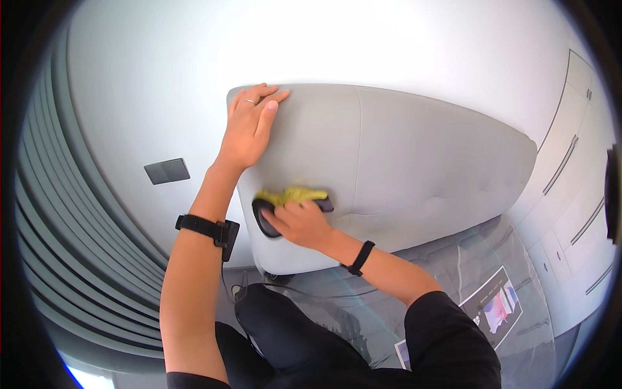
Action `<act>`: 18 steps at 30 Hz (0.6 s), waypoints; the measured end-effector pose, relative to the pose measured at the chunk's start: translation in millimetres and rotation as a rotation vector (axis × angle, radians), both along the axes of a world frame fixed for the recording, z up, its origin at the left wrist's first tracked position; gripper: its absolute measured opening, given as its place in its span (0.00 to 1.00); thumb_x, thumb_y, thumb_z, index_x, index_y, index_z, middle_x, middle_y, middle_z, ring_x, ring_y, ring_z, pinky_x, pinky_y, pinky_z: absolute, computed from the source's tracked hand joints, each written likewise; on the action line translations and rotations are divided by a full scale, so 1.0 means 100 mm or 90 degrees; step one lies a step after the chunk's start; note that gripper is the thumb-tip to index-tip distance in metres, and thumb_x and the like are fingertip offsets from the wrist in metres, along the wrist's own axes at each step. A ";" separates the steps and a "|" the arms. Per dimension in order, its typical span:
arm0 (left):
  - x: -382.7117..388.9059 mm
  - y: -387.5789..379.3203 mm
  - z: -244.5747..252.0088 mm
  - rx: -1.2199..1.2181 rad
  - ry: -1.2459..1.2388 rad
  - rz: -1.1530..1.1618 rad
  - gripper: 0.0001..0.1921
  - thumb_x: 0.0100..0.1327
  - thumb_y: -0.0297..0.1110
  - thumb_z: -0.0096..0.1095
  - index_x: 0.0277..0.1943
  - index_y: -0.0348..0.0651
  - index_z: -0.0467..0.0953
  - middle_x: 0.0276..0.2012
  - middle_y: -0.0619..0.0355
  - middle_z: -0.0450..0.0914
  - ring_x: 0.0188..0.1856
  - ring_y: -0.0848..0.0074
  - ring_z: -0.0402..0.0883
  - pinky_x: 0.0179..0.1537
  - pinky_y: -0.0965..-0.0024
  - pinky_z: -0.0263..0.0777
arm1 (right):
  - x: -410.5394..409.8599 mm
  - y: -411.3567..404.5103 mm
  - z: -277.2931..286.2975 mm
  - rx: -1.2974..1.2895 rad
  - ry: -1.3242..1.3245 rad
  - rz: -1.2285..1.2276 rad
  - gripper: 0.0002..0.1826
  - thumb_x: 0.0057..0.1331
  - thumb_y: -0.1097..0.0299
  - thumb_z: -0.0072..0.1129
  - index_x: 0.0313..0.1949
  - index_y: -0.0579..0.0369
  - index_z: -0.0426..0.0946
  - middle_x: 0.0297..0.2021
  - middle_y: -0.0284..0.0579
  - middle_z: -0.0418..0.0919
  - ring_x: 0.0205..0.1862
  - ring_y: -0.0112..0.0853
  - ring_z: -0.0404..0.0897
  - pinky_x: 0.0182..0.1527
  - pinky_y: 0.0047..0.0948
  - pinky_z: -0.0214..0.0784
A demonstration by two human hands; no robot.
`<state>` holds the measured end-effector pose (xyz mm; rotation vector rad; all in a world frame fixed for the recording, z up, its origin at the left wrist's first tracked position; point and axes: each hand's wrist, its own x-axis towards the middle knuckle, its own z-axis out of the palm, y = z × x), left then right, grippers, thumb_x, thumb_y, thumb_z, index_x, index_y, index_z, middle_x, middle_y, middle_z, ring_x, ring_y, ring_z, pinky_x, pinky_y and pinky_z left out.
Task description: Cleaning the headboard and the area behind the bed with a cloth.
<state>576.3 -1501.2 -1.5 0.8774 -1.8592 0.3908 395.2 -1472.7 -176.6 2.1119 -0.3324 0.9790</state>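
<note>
A grey upholstered headboard (408, 146) with stitched seams leans against the white wall before me. My left hand (249, 124) rests at its upper left corner, fingers spread over the top edge. Lower down, my right hand (303, 223) grips a yellow and dark cleaning cloth (286, 196) and presses it to the headboard's face. Motion blur hides the cloth's exact form; one dark rounded part hangs at its left and another shows at its right.
Grey pleated curtains (92, 204) hang at the left, near a dark wall switch plate (167, 171). White cabinets (568, 160) stand on the right. A printed sheet (500, 304) lies on the grey, plastic-covered surface (529, 291). A thin black cable (335, 295) runs below the headboard.
</note>
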 end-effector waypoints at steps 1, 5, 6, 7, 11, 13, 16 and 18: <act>-0.01 0.02 0.02 0.016 -0.010 0.002 0.28 0.85 0.45 0.34 0.67 0.41 0.82 0.68 0.47 0.78 0.75 0.53 0.69 0.78 0.51 0.52 | -0.10 0.04 -0.05 0.000 0.067 0.030 0.18 0.66 0.65 0.59 0.54 0.48 0.86 0.35 0.33 0.76 0.41 0.32 0.77 0.43 0.35 0.71; 0.02 0.02 0.01 0.014 -0.030 0.017 0.25 0.85 0.43 0.38 0.67 0.43 0.82 0.67 0.46 0.78 0.73 0.52 0.70 0.79 0.49 0.52 | -0.41 -0.21 0.58 -0.081 0.145 0.037 0.16 0.67 0.64 0.59 0.53 0.45 0.85 0.36 0.33 0.77 0.43 0.33 0.79 0.41 0.36 0.72; 0.03 0.01 0.01 0.015 -0.035 0.005 0.25 0.85 0.43 0.38 0.67 0.43 0.82 0.67 0.46 0.78 0.73 0.52 0.70 0.79 0.49 0.52 | -0.48 -0.29 0.96 -0.128 0.112 0.005 0.16 0.67 0.64 0.59 0.53 0.44 0.84 0.37 0.34 0.78 0.43 0.33 0.79 0.41 0.37 0.72; 0.02 -0.02 0.01 -0.008 -0.027 0.015 0.24 0.85 0.42 0.39 0.66 0.43 0.83 0.67 0.46 0.78 0.73 0.51 0.70 0.78 0.49 0.53 | -0.56 -0.34 1.29 -0.167 0.048 -0.068 0.19 0.67 0.63 0.59 0.57 0.44 0.82 0.38 0.36 0.79 0.44 0.34 0.79 0.43 0.40 0.72; -0.04 0.01 -0.03 -0.041 0.001 0.067 0.23 0.83 0.40 0.42 0.65 0.40 0.83 0.66 0.45 0.79 0.71 0.52 0.72 0.76 0.49 0.56 | -1.16 -0.78 2.21 -0.041 -0.180 -0.154 0.36 0.51 0.75 0.69 0.63 0.48 0.79 0.41 0.44 0.77 0.48 0.44 0.78 0.50 0.44 0.69; -0.08 -0.01 -0.09 -0.068 0.005 0.098 0.22 0.83 0.39 0.42 0.65 0.41 0.83 0.67 0.47 0.78 0.72 0.53 0.72 0.78 0.49 0.54 | -1.77 -1.03 2.29 0.016 -0.326 -0.238 0.31 0.55 0.73 0.69 0.61 0.47 0.80 0.44 0.46 0.79 0.49 0.48 0.80 0.51 0.47 0.72; -0.15 -0.02 -0.13 -0.053 0.021 0.123 0.21 0.83 0.39 0.44 0.65 0.42 0.82 0.67 0.49 0.78 0.73 0.54 0.71 0.78 0.50 0.52 | -2.54 -0.97 1.83 0.066 -0.480 -0.205 0.34 0.53 0.76 0.70 0.64 0.48 0.81 0.43 0.50 0.78 0.48 0.53 0.79 0.53 0.49 0.73; -0.24 -0.09 -0.14 -0.073 0.012 0.125 0.21 0.83 0.39 0.44 0.65 0.42 0.82 0.66 0.49 0.78 0.73 0.55 0.71 0.78 0.50 0.53 | -2.92 -0.77 1.22 -0.026 -0.436 -0.301 0.38 0.52 0.79 0.69 0.67 0.50 0.79 0.44 0.53 0.76 0.49 0.55 0.77 0.53 0.50 0.73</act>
